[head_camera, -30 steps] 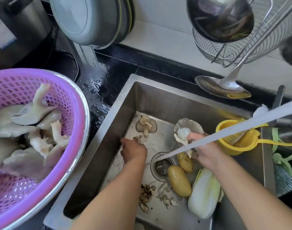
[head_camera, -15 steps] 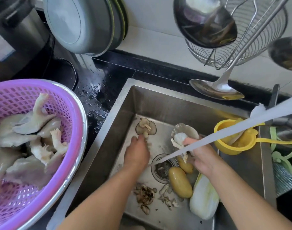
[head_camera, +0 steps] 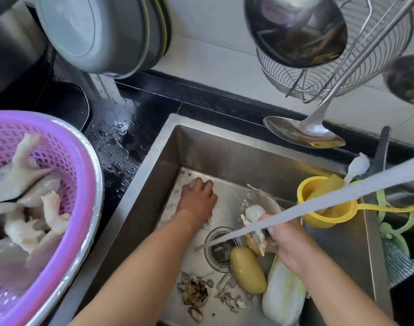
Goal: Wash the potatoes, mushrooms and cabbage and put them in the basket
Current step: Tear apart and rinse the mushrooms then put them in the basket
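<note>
Steel sink (head_camera: 227,147): all unwashed items lie around its drain (head_camera: 221,249).
Left hand (head_camera: 197,198): up-left of drain, fingers curled over a mushroom, barely visible.
Right hand (head_camera: 288,241): right of drain, pinching a mushroom (head_camera: 254,212).
Potato (head_camera: 247,269): just right of drain, long axis toward the viewer; right hand nearer.
Cabbage (head_camera: 282,292): touching potato.
Basket (head_camera: 67,147): far left of drain, holds washed mushrooms.

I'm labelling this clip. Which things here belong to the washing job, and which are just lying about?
Job: purple basket with washed mushrooms; sink; potato; cabbage; mushroom held by right hand; left hand.

Lying about: yellow strainer, ladle, wire basket, pot lids.
</note>
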A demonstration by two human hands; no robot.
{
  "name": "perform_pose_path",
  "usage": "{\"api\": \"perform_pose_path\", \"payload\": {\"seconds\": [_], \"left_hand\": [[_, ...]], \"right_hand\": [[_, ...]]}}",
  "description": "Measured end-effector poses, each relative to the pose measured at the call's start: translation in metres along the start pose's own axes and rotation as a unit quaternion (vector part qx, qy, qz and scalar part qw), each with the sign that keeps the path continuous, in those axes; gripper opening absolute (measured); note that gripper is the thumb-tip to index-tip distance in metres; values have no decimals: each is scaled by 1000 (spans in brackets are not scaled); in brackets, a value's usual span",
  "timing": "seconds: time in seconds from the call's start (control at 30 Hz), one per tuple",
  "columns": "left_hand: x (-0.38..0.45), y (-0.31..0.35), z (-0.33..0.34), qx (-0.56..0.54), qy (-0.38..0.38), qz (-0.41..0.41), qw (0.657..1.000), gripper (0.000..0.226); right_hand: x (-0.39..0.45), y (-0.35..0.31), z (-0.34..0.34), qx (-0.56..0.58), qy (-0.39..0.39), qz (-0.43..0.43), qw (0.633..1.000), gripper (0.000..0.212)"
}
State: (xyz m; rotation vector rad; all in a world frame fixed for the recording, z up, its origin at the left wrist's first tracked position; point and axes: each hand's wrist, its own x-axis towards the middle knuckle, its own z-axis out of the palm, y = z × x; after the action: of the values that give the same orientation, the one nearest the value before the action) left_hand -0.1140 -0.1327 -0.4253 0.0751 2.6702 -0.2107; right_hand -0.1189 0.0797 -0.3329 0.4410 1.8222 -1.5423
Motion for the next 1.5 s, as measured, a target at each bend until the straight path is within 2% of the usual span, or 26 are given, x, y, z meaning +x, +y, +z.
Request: {"api": "perform_pose_path", "payload": {"seconds": [0.13,0.23,0.3,0.37,0.4,0.43,0.47,0.53,0.57,0.6,0.67,0.73,0.77,0.8,0.9,1.03,1.1,1.2,1.23,1.3,1.37,1.4,1.43,1.5], "left_hand": [[6,2,-3,22,25,19,999,44],[8,-1,-6,-9,44,18,999,38],[7,-6,-8,-92,73,11,993,32],[0,-7,-9,-247,116,-13,962,21],[-7,-6,-11,-355,128,-40,925,20],[-18,-3,-15,-481,119,-80,865,21],[-32,1,-20,-603,100,-124,782,19],[-70,10,-33,-775,61,-185,601,15],[-90,13,-39,-827,34,-206,523,19],[-109,15,-41,-856,11,-227,464,23],[-144,14,-48,-876,-4,-296,382,28],[-167,13,-52,-875,-1,-360,325,34],[-174,10,-56,-874,5,-370,314,35],[-182,9,-61,-872,8,-370,319,35],[-189,5,-72,-862,8,-345,371,28],[-184,14,-82,-874,-34,-279,396,24],[-176,27,-86,-871,-61,-252,417,21],[-168,47,-100,-854,-74,-216,468,19],[-168,52,-105,-855,-75,-201,473,20],[-171,54,-110,-869,-67,-186,453,19],[-181,49,-113,-883,-41,-203,422,15],[-188,46,-114,-878,-30,-233,418,12],[-195,42,-113,-865,-30,-272,421,4],[-211,36,-103,-814,-47,-357,455,9]], "right_hand": [[-2,1,3,0,22,0,1000,17],[-8,-4,3,7,19,-8,1000,17],[-13,-9,1,19,18,-12,1000,17],[-19,-11,-2,47,26,-14,998,19],[-23,-11,-3,70,27,-7,997,19],[-30,-10,-5,92,27,5,995,17],[-37,-9,-6,115,28,21,993,14],[-55,-5,-2,166,29,57,984,11],[-64,-3,4,190,21,76,979,11],[-73,-2,15,211,7,92,973,10],[-86,-7,47,235,-28,112,965,13],[-91,-16,81,240,-52,119,962,20],[-91,-23,95,246,-56,121,960,20],[-91,-27,104,261,-53,125,956,18],[-97,-32,102,279,-51,113,952,11],[-119,-10,53,221,-46,104,969,8],[-127,4,26,242,-6,127,962,7],[-137,10,-1,299,51,146,942,10],[-140,10,-7,310,62,150,937,12],[-147,8,-15,326,69,154,930,12],[-154,8,-16,335,64,157,927,9],[-157,7,-14,331,61,163,928,7],[-160,7,-10,321,62,170,930,5],[-166,7,1,298,55,180,936,4]]}}
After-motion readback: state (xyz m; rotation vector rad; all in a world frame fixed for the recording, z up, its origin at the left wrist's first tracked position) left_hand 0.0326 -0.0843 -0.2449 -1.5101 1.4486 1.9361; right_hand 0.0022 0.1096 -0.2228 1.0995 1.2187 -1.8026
